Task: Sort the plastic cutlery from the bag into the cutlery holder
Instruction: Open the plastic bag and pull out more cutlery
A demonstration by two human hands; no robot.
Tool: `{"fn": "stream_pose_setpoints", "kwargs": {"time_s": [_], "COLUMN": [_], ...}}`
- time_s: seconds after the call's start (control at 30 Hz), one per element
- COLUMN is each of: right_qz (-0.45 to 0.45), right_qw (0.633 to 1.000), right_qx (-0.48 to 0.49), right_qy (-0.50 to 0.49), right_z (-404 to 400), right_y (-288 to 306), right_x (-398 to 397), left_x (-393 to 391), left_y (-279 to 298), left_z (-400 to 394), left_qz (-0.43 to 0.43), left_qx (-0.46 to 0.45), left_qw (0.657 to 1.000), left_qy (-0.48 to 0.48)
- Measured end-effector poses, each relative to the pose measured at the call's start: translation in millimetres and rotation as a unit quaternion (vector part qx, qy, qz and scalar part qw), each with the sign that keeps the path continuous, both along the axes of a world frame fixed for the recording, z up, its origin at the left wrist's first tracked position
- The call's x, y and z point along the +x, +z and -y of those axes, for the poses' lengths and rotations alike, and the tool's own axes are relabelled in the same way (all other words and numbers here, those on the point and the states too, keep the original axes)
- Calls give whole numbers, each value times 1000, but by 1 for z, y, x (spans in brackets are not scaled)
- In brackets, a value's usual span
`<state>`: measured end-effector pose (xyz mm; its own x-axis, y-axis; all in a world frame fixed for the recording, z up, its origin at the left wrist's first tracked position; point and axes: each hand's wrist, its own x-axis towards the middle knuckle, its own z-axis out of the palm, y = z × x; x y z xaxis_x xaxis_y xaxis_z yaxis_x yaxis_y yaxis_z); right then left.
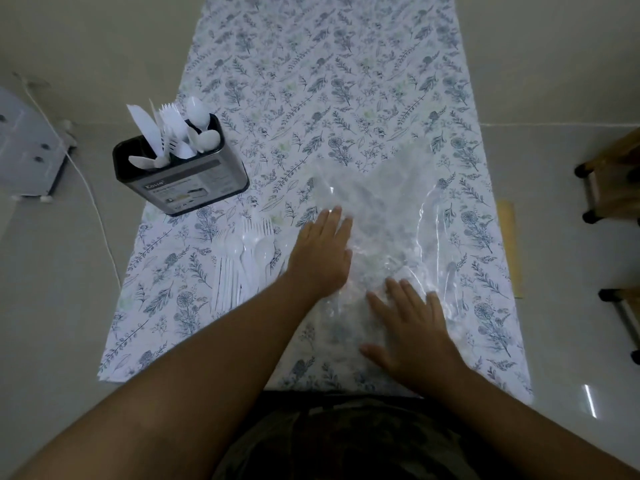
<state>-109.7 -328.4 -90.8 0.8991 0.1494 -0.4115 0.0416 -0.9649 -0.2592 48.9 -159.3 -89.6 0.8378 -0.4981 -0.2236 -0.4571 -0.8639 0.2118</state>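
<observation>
A clear plastic bag lies flat and crumpled on the floral mat. My left hand rests flat on the bag's left part, fingers straight. My right hand presses flat on the bag's near part, fingers spread. A loose pile of white plastic cutlery, forks and spoons, lies on the mat just left of my left hand. The dark cutlery holder stands at the mat's left edge with white knives, forks and spoons upright in it.
The mat lies on a pale tiled floor. A grey device with a white cable sits at the far left. Wooden furniture legs stand at the right edge, with a thin wooden board beside the mat.
</observation>
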Motion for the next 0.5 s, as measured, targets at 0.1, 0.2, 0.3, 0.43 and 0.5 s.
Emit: {"fn": "stream_pose_setpoints", "kwargs": {"time_s": [0.1, 0.2, 0.3, 0.43, 0.5], "right_qz": [-23, -31, -6, 186, 205], "right_qw": [998, 999, 997, 973, 966], "right_qx": [-15, -6, 58, 100, 136], "right_qy": [52, 42, -43, -96, -80], "right_z": [2, 4, -3, 0, -3], "right_y": [-12, -10, 14, 16, 12], "right_x": [-12, -14, 1, 37, 61], "left_x": [19, 22, 7, -52, -79], "left_y": [-7, -8, 0, 10, 4], "left_z": [1, 3, 6, -2, -14], "left_qz": [-53, -49, 9, 54, 41], "left_qx": [58, 99, 43, -91, -103], "left_qw": [997, 993, 999, 994, 994], "left_qy": [-14, -35, -27, -17, -4]}}
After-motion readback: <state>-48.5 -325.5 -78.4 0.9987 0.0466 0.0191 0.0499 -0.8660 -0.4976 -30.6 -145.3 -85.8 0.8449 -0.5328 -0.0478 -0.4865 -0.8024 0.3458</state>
